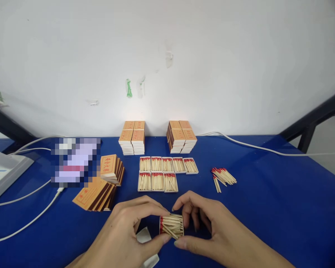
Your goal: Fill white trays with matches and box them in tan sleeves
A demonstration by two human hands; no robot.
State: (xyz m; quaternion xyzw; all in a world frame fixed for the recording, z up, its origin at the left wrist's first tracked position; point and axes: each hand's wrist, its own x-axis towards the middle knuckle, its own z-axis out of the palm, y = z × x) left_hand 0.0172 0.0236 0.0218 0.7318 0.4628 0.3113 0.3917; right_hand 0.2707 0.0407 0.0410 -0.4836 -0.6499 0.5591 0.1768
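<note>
A small matchbox tray point(182, 227) filled with red-headed matches point(171, 225) is held low at the front of the table. My left hand point(134, 227) pinches its left part between thumb and index finger. From the other side, my right hand point(205, 227) curves round the tray, its thumb at the lower right corner and its index fingertip at the upper edge. Some matches lie crooked in the tray. Partly hidden beneath my left hand are white tray-like pieces point(150, 260). Just beyond my hands, filled matchbox trays point(171, 192) stand in two rows.
Loose matches point(225, 176) lie to the right. Orange matchbox sleeves point(91, 193) are fanned out at left beside a stack point(108, 163). Two blocks of matchboxes point(132, 137) stand near the wall. A pixelated object point(75, 162), white cables point(44, 214) and a white device point(5, 171) occupy the left.
</note>
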